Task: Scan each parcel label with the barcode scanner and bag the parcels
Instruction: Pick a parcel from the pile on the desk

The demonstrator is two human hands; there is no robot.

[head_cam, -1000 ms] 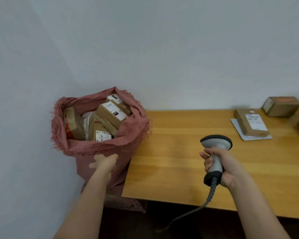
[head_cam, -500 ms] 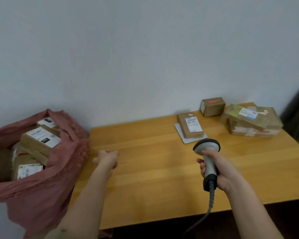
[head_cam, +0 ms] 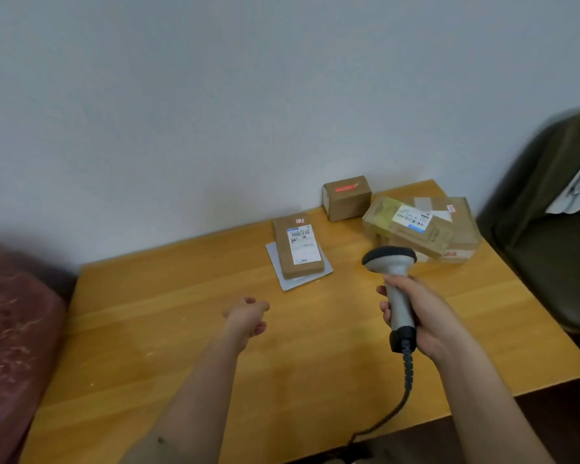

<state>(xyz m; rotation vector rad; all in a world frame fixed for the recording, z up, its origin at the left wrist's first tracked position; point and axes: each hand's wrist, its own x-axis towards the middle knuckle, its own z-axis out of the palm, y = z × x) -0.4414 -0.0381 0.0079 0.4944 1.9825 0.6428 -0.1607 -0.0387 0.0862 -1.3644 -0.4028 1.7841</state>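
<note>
My right hand (head_cam: 422, 316) grips the handle of the grey barcode scanner (head_cam: 390, 262), whose head points toward the parcels at the table's back. My left hand (head_cam: 248, 314) hovers over the middle of the wooden table (head_cam: 181, 346), fingers loosely curled, holding nothing. A flat brown parcel (head_cam: 298, 251) with a white label lies on a grey envelope (head_cam: 290, 283). Behind it stands a small brown box (head_cam: 347, 197). To the right lie stacked taped parcels (head_cam: 422, 226). The red woven bag (head_cam: 10, 346) shows at the far left edge, its contents out of sight.
A dark chair (head_cam: 549, 229) with papers on it stands right of the table. The scanner's coiled cable (head_cam: 406, 383) hangs over the table's front edge. A plain wall runs behind the table.
The view has swung right from the bag to the parcels. My left hand left the bag's rim and moved right over the table. The scanner stays in my right hand.
</note>
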